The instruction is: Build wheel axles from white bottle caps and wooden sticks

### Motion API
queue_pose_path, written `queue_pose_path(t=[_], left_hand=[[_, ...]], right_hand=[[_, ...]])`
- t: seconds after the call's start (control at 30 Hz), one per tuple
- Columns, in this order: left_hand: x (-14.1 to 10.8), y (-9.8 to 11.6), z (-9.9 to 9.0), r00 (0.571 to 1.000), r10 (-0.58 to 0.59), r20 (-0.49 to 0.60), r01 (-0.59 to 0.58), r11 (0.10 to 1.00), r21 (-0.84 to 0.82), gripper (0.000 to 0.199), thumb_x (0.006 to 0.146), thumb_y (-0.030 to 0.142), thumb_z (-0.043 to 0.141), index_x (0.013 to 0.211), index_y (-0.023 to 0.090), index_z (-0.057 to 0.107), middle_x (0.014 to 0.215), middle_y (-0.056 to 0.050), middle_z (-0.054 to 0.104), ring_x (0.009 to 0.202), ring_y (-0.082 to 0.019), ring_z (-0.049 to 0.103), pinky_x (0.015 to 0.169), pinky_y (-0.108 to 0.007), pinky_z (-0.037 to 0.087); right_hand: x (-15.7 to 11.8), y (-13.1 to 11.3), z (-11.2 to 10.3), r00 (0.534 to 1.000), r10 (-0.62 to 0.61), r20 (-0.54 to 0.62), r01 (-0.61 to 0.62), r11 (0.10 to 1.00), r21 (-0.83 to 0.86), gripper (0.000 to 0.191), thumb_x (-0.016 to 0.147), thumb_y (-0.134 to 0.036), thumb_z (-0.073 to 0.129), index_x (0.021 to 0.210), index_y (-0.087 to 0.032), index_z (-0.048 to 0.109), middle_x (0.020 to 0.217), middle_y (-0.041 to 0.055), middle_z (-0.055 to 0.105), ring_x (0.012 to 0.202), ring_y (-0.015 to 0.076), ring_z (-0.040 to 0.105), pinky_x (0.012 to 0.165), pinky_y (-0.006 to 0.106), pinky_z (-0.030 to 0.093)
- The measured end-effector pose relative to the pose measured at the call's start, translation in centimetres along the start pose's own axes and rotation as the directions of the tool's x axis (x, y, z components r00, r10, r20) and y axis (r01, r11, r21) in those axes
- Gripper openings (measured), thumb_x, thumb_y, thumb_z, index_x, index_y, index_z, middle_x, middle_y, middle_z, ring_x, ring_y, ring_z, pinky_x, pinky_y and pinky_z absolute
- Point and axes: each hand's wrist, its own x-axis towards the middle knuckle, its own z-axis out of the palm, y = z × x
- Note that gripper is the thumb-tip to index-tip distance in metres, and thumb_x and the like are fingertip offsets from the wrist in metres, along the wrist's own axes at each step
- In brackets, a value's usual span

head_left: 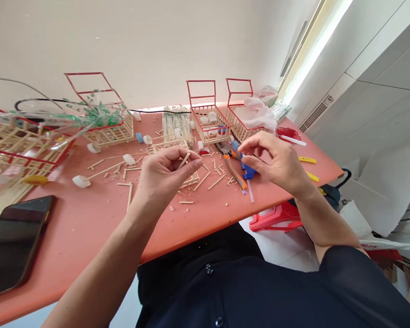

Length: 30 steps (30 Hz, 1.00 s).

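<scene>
Between the thumb and fingers of my left hand (167, 175) is a short wooden stick (184, 160), held above the middle of the table. My right hand (276, 161) is raised to the right, thumb and fingertips apart; I see nothing held in it. Below and beside that hand lie a blue glue gun (248, 173) with a clear glue stick (250, 193), and pliers with orange-and-grey handles (235, 172). Loose cut sticks (217, 182) are scattered under both hands. A small stick frame (171, 145) sits partly hidden behind my left hand.
Along the wall stand several small stick carts with red handles, one (210, 125) holding bottle caps. Stick axles with white cap wheels (82, 181) lie at left. A black phone (17, 241) rests at the near left. Yellow-handled items (307, 160) lie at the right edge; a red stool (276, 219) stands below.
</scene>
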Motion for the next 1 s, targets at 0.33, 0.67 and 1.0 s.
queue_pose_path(t=[0.33, 0.67, 1.0], left_hand=[[-0.3, 0.0, 0.0, 0.997, 0.006, 0.078, -0.018, 0.988, 0.152, 0.022, 0.074, 0.039, 0.088, 0.078, 0.018, 0.082, 0.061, 0.001, 0.063, 0.055, -0.009, 0.043, 0.052, -0.023, 0.030], [0.1, -0.8, 0.4, 0.985, -0.101, 0.143, 0.094, 0.994, 0.055, 0.034, 0.073, 0.046, 0.091, 0.086, 0.017, 0.079, 0.065, 0.001, 0.062, 0.056, -0.010, 0.045, 0.051, -0.024, 0.030], [-0.7, -0.5, 0.7, 0.966, -0.116, 0.232, 0.128, 0.991, -0.038, 0.032, 0.102, 0.039, 0.062, 0.125, 0.016, 0.064, 0.070, 0.001, 0.069, 0.048, -0.009, 0.035, 0.050, -0.027, 0.029]], right_hand=[[4.5, 0.9, 6.1, 0.937, -0.029, 0.347, -0.131, 0.895, 0.427, 0.040, 0.091, -0.051, 0.084, 0.094, -0.019, 0.061, 0.091, 0.0003, 0.068, 0.078, 0.0110, 0.056, 0.070, 0.025, 0.043], [3.5, 1.8, 6.7, 0.902, -0.055, 0.429, -0.217, 0.800, 0.559, 0.031, 0.094, -0.038, 0.080, 0.095, -0.020, 0.055, 0.087, -0.0033, 0.058, 0.077, 0.0094, 0.053, 0.068, 0.023, 0.045], [3.7, 2.0, 5.4, 0.978, 0.161, 0.131, -0.207, 0.720, 0.663, 0.028, 0.093, -0.043, 0.081, 0.103, -0.018, 0.073, 0.101, 0.0029, 0.075, 0.089, 0.0125, 0.068, 0.086, 0.027, 0.058]])
